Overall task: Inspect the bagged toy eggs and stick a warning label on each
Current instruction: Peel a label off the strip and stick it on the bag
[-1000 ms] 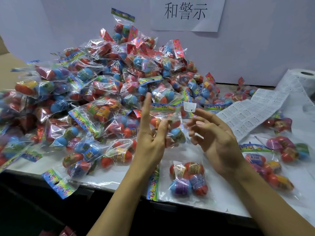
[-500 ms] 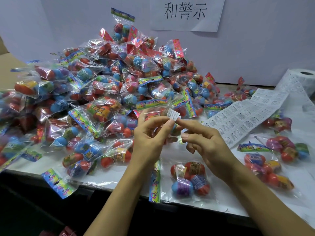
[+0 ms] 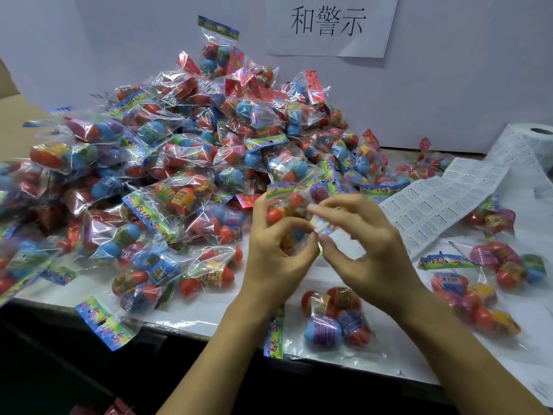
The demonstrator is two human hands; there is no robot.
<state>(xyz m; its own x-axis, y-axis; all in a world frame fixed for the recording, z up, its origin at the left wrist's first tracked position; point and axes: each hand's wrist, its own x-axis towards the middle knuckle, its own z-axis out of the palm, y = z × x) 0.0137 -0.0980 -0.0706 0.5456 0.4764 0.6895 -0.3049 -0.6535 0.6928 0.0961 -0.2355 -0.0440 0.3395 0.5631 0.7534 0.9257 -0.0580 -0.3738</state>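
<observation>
Two hands meet above the near-centre of the surface (image 3: 209,317), forearms coming up from the bottom edge and converging. Left hand (image 3: 276,259) is upright, back toward the camera, fingers (image 3: 294,227) curled round a bag (image 3: 288,205) of toy eggs held off the surface; the bag's coloured header shows above the fingertips and red eggs show between the fingers. Right hand (image 3: 368,250) is turned palm-left, index finger and thumb reaching to the bag's right side, the other fingers loosely curled; motion blur there, so cannot tell whether a label is pinched between them or only the bag film is touched. Pile (image 3: 179,163) of bagged eggs fills the left and middle of the surface, rising against the back wall (image 3: 449,94) and spilling to the near-left edge, where one header (image 3: 103,323) overhangs. One bag (image 3: 332,320) lies flat just below the hands, near the front edge. More bags (image 3: 490,283) lie to the right, apart from the pile. Label sheet (image 3: 449,199) runs from a roll (image 3: 535,145) at far right down toward the right hand, its near end just beside the wrist. Bare white surface shows between the hands and the front edge, and in a strip between the flat bag and the right-hand bags. Paper sign (image 3: 329,25) with printed characters is fixed on the wall above the pile.
</observation>
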